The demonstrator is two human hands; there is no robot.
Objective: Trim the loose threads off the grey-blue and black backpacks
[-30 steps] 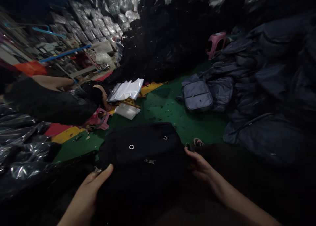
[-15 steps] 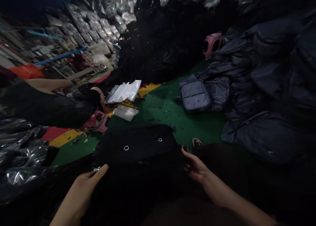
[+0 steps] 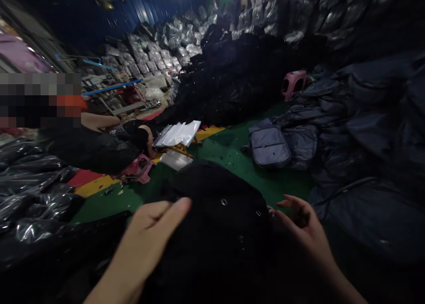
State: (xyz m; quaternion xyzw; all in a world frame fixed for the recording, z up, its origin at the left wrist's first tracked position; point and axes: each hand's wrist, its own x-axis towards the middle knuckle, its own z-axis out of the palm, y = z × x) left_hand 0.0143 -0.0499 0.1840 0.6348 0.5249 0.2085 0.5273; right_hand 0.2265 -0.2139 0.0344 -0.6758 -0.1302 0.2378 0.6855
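Observation:
A black bag (image 3: pixel 212 224) with small metal rings on its front stands before me, its lower part lost in the dark. My left hand (image 3: pixel 154 233) is closed on its left side, thumb lying over the cloth and fingertips hidden behind. My right hand (image 3: pixel 303 226) is at the bag's right edge. Its thumb tip meets a small shiny bit there, too small to name, while the fingers curl loosely and the forefinger is raised.
A person in dark clothes (image 3: pixel 89 149) bends at the left by a pink stool (image 3: pixel 144 169). White plastic sheets (image 3: pixel 179 133) lie ahead. Grey-blue bags (image 3: pixel 270 146) lie on the green floor (image 3: pixel 215 149) and pile up at right. Wrapped bundles (image 3: pixel 149 60) are stacked behind.
The view has tilted up. The bag's top has gone from flat to rounded and turned. My left hand has moved right and up along it; my right hand has shifted right, its fingers lifting.

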